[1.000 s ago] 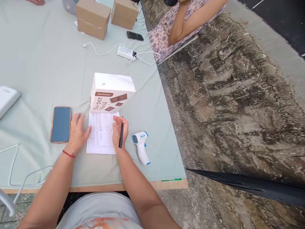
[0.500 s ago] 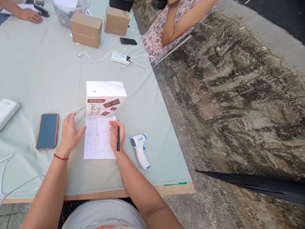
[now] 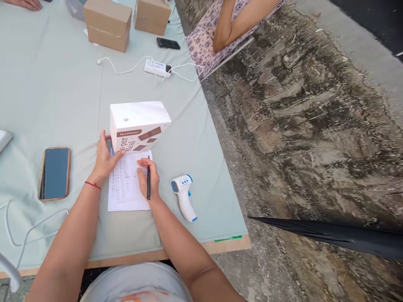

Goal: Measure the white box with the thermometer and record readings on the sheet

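Observation:
A white carton (image 3: 140, 114) with brown bar pictures and "NutriMotion" on its front stands upright at the top of a printed sheet of paper (image 3: 126, 204). My left hand (image 3: 105, 157) grips the carton's lower left corner, thumb on the front face and fingers round the left side. Over the right part of the sheet, my right hand (image 3: 147, 176) holds a black pen (image 3: 148, 180) with curled fingers. The pen points away from me. To the right of that hand lies a white and blue infrared thermometer (image 3: 184, 197). A phone in a brown case (image 3: 55, 173) rests left of my left hand.
Farther back are a white device with a cable (image 3: 154, 68), a black phone (image 3: 168, 43) and two cardboard boxes (image 3: 107, 25) (image 3: 153, 16). A white cable (image 3: 23, 243) lies front left. Another person's arm (image 3: 226, 31) is beyond the table's right edge; another hand (image 3: 30, 4) shows top left.
My left hand has moved right from the bare cloth and taken hold of the carton, which has turned slightly. My right hand still has the pen. The view has shifted a little.

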`<state>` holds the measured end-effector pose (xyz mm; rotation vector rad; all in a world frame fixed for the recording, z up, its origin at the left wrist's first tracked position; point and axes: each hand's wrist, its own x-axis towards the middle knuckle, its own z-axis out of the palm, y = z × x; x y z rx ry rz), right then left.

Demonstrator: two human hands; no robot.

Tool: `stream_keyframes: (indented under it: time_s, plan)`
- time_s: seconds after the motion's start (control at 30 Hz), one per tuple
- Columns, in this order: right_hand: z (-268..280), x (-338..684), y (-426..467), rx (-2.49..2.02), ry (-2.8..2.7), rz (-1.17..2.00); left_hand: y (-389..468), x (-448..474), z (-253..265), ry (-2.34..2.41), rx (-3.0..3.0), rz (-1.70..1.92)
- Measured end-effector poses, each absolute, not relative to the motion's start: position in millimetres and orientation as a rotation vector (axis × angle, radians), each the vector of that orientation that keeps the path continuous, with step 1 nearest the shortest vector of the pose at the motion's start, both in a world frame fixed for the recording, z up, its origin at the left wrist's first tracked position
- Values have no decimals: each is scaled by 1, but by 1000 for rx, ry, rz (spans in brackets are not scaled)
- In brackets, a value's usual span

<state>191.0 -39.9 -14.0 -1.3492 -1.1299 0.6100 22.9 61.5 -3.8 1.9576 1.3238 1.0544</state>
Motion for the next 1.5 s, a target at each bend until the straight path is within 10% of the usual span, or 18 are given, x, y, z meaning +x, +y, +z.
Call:
stream_keyframes:
  time_s: [0.53, 1.27, 1.5]
  plan:
    - [-17, 195, -40, -1335, -1066, 614, 41, 12, 26, 1369, 1427, 1511]
    - [27, 218, -75, -1521, -2256, 139, 20, -4, 29, 1386, 1466, 1343]
    - [25, 307, -134, -1969, -1809, 3, 14, -2, 34, 1425, 1428, 1288]
